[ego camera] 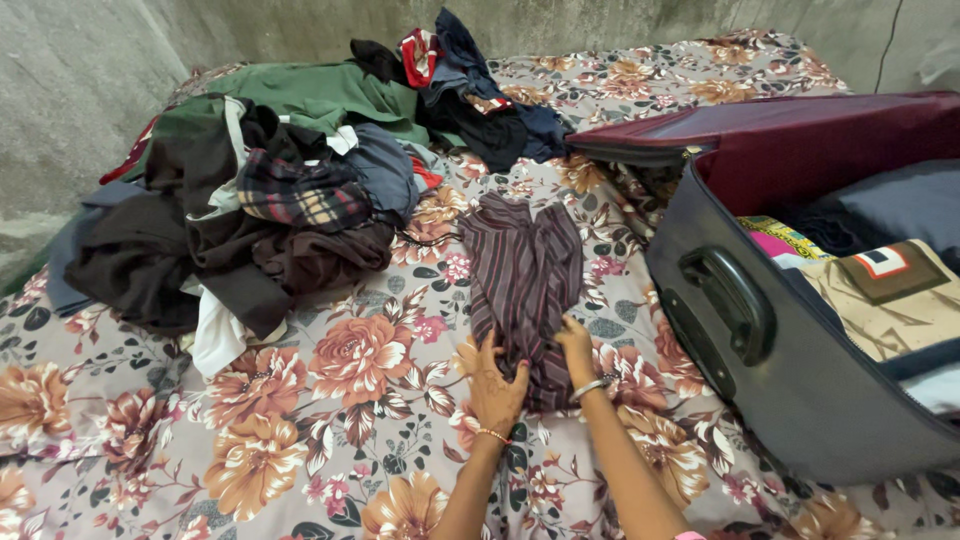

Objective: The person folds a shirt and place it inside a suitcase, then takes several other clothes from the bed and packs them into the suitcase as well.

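Note:
A dark striped garment (525,270) lies spread on the flowered bedsheet (300,420) in the middle of the bed. My left hand (493,388) grips its near left edge, fingers curled into the cloth. At the near right edge my right hand (577,345), with a bangle on the wrist, presses flat on the same garment. Both forearms reach in from the bottom of the view.
A big heap of mixed clothes (260,190) covers the far left of the bed. An open grey suitcase (790,370) with a maroon lid (800,125) stands at the right, holding folded clothes (890,290). Concrete walls (80,80) close the far side.

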